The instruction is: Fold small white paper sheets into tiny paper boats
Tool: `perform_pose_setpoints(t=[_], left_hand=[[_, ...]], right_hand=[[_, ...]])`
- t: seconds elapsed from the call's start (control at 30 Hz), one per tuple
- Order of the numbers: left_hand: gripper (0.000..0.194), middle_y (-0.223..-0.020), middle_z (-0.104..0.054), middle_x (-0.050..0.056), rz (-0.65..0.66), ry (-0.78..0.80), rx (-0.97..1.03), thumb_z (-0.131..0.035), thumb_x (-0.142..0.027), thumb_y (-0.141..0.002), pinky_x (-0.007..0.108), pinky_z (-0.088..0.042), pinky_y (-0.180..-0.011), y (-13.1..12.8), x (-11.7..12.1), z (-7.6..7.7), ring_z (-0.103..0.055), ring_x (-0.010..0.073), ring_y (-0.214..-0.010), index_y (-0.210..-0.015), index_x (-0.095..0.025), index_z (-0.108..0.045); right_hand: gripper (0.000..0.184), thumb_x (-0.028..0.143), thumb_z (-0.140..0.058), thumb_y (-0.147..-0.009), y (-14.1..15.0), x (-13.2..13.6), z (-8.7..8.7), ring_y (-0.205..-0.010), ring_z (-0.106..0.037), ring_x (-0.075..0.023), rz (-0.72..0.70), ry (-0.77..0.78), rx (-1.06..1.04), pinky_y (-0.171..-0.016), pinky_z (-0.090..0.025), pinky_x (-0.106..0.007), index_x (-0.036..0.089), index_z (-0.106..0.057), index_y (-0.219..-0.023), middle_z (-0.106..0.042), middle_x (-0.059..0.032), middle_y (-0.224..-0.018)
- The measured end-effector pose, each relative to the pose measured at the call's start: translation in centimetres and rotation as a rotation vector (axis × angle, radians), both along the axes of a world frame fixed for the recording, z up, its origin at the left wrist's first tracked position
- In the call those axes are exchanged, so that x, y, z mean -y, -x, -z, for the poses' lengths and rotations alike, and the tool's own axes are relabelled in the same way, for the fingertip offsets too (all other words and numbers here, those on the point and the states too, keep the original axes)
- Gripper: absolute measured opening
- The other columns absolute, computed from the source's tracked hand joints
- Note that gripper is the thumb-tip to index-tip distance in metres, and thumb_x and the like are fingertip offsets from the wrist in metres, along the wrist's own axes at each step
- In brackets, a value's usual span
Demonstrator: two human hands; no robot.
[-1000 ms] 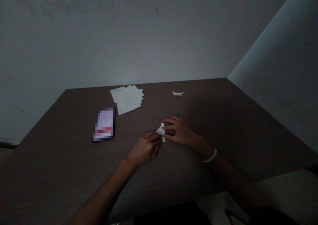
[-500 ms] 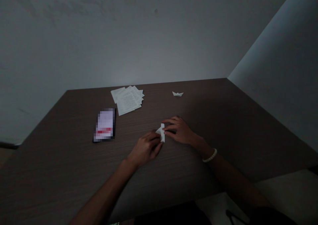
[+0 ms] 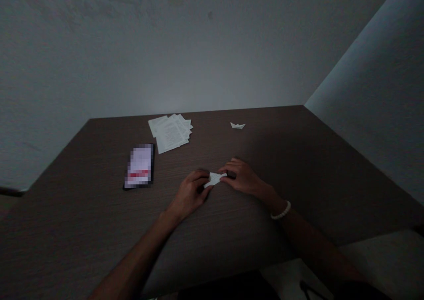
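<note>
A small folded piece of white paper [image 3: 215, 178] with faint printing is held between my two hands, low over the table. My left hand [image 3: 192, 192] grips its left end, thumb on the near side and fingers on the far side. At the paper's right tip, my right hand [image 3: 241, 176] pinches it between thumb and index finger, the other fingers curled. Parts of both paper ends are hidden under the fingers. A white bracelet circles my right wrist.
Beyond my hands, a small folded paper boat [image 3: 237, 126] sits near the table's back. Several loose printed sheets [image 3: 172, 132] lie overlapped at back left. A phone [image 3: 139, 166] with a blurred screen rests on the brown table [image 3: 82, 211]. A wall [image 3: 198, 61] borders the back.
The folded paper has turned from upright on the table to lying crosswise between my hands. My left hand has shifted slightly left, and my right fingers have closed onto the paper's right tip.
</note>
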State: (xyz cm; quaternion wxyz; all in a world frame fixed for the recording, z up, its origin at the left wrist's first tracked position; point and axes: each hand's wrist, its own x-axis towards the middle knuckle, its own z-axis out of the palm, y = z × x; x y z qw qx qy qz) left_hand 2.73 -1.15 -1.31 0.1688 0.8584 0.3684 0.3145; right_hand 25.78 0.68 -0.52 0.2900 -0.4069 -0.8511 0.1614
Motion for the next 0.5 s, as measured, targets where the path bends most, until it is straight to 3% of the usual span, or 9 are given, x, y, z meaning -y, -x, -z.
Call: perform_pose_setpoints(t=[0.13,0.5], left_hand=[[0.009,-0.092,-0.068,0.006,-0.037,0.002,-0.005,-0.064,-0.021,-0.086,0.038,-0.052,-0.082,0.25,-0.07,-0.50,-0.059,0.0212,-0.091,-0.085,-0.018,-0.072],[0.013,-0.084,-0.067,0.005,-0.102,0.060,-0.009,-0.063,-0.015,-0.084,0.035,-0.049,-0.076,-0.14,-0.18,-0.51,-0.057,0.0199,-0.083,-0.074,-0.018,-0.071]], right_hand=[[0.004,0.022,-0.068,-0.085,-0.05,-0.20,0.27,-0.081,-0.057,-0.0161,-0.039,0.021,0.020,-0.079,-0.040,-0.032,0.019,-0.071,-0.087,-0.070,-0.0028,-0.085],[0.009,0.021,-0.063,-0.089,0.35,0.06,0.08,-0.082,-0.056,-0.0167,-0.008,-0.001,0.116,-0.079,-0.038,-0.031,0.018,-0.070,-0.085,-0.070,-0.0031,-0.085]])
